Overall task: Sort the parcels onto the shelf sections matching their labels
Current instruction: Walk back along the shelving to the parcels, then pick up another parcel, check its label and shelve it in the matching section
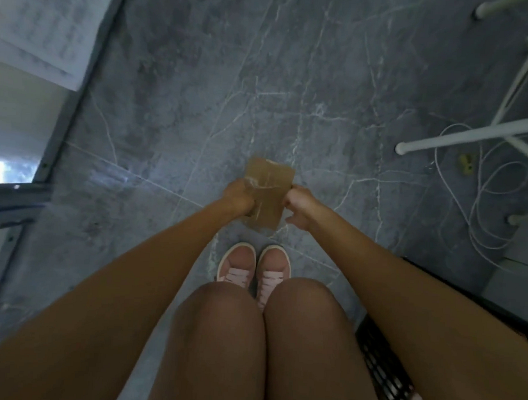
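Observation:
A small brown cardboard parcel (pixel 270 188) with clear tape across it is held out over the grey marble floor, in front of my pink shoes. My left hand (pixel 238 197) grips its left edge with the fingers curled around it. My right hand (pixel 299 205) holds its right edge, fingers closed. The side of the parcel facing me shows no readable label. The metal shelf frame (pixel 65 112) runs along the left edge of the view.
A white sheet with printed lines (pixel 43 27) hangs on the shelf at top left. White stand legs (pixel 471 136) and a coiled white cable (pixel 484 194) lie on the floor at right. A black slotted crate (pixel 382 374) sits by my right leg.

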Motion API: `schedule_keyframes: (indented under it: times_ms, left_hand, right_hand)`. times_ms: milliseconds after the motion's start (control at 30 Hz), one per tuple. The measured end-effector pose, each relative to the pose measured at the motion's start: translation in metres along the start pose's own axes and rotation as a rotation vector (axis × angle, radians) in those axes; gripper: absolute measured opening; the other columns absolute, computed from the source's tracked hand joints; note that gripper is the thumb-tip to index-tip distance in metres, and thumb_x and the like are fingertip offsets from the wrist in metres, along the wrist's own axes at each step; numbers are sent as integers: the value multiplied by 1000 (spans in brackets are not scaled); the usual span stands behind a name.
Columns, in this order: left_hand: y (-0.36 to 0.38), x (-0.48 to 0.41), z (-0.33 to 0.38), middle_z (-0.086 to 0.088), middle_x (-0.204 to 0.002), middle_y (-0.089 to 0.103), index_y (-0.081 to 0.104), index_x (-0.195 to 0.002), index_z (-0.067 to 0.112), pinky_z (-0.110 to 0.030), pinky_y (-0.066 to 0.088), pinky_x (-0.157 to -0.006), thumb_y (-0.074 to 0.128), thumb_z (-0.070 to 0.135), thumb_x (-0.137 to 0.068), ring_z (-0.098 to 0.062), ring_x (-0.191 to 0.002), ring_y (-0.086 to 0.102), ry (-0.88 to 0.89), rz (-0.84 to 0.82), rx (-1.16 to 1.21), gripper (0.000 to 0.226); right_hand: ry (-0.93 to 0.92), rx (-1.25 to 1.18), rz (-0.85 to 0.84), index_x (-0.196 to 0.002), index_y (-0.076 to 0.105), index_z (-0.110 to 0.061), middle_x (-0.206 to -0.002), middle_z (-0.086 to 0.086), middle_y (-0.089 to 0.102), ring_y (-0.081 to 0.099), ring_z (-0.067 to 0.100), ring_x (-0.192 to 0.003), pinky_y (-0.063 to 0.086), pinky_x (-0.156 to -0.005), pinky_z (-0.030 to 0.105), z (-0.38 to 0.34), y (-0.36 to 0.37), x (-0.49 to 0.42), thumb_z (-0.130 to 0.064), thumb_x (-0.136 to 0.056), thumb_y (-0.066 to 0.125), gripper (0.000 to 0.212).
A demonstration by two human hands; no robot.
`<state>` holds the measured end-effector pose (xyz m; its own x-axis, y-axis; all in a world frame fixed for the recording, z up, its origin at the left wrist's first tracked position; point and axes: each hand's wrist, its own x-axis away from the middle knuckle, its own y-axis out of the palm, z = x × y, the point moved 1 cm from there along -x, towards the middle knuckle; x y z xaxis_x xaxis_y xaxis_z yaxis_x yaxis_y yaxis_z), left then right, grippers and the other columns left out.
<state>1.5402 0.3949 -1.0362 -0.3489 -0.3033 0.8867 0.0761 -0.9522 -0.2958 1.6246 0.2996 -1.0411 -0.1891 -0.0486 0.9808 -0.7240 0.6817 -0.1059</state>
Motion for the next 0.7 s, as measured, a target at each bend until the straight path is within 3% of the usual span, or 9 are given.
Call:
schedule_keyframes:
  times_ms: [100, 167, 233, 333, 400, 467, 533, 600, 700]
  left_hand:
    - [-21, 32, 17, -19, -118, 63, 61, -107, 6, -29, 49, -76, 48, 3, -91, -27, -96, 60, 0, 59, 147, 21]
    - [-36, 56, 28, -23, -117, 63, 61, -110, 0, -38, 53, -84, 50, -4, -86, -32, -99, 62, 2, 73, 195, 27]
    - [-52, 85, 41, -25, -113, 64, 61, -108, -3, -46, 51, -90, 50, -8, -82, -37, -104, 61, 16, 94, 217, 29]
    - [-81, 135, 65, -22, -102, 68, 66, -97, 3, -48, 53, -87, 54, -3, -77, -36, -98, 65, 78, 139, 247, 24]
    - [-100, 178, 85, -17, -94, 70, 65, -81, 14, -43, 55, -84, 57, 3, -77, -31, -90, 66, 116, 173, 284, 15]
    - [-121, 225, 111, -11, -90, 65, 60, -76, 20, -32, 50, -78, 54, 2, -83, -24, -86, 61, 151, 205, 334, 21]
    - [-139, 265, 133, -7, -101, 63, 64, -97, 13, -27, 47, -73, 51, 1, -89, -18, -91, 57, 186, 222, 423, 19]
    - [-156, 298, 150, -1, -112, 54, 57, -121, 7, -28, 45, -74, 45, -2, -92, -15, -95, 52, 165, 229, 501, 32]
    - [-187, 345, 175, -7, -120, 58, 54, -120, 7, -38, 51, -75, 51, 1, -90, -22, -92, 58, 178, 239, 606, 30]
  right_hand:
    - [-65, -111, 25, -134, 48, -10, -123, 14, 58, 55, 29, -115, 45, -71, 36, -26, -8, 56, 14, -88, 27, 56]
    - [-92, -140, 47, -134, 49, -14, -95, 6, 61, 60, 21, -85, 44, -60, 33, -41, -12, 96, 13, -88, 27, 58]
    - [-111, -137, 73, -132, 51, -17, -78, 1, 54, 51, 13, -66, 42, -53, 30, -55, -14, 137, 11, -89, 28, 57]
    - [-160, -159, 87, -128, 54, -19, -91, 3, 59, 49, 8, -62, 30, -49, 25, -75, -20, 207, 6, -94, 32, 47]
    - [-205, -215, 99, -128, 54, -17, -101, 6, 59, 50, 6, -64, 32, -49, 23, -85, -24, 250, 5, -95, 35, 44]
    - [-246, -303, 118, -130, 53, -17, -104, 8, 61, 54, 8, -68, 43, -56, 25, -94, -28, 288, 5, -95, 33, 46]
    - [-282, -367, 119, -134, 50, -19, -111, 13, 62, 57, 13, -74, 49, -66, 31, -102, -31, 326, 8, -94, 30, 52]
    - [-295, -397, 112, -137, 47, -20, -124, 13, 60, 56, 17, -85, 47, -76, 35, -113, -34, 366, 9, -94, 29, 55]
    - [-323, -453, 95, -138, 46, -23, -129, 11, 58, 56, 17, -89, 45, -79, 36, -130, -37, 425, 9, -94, 32, 56]
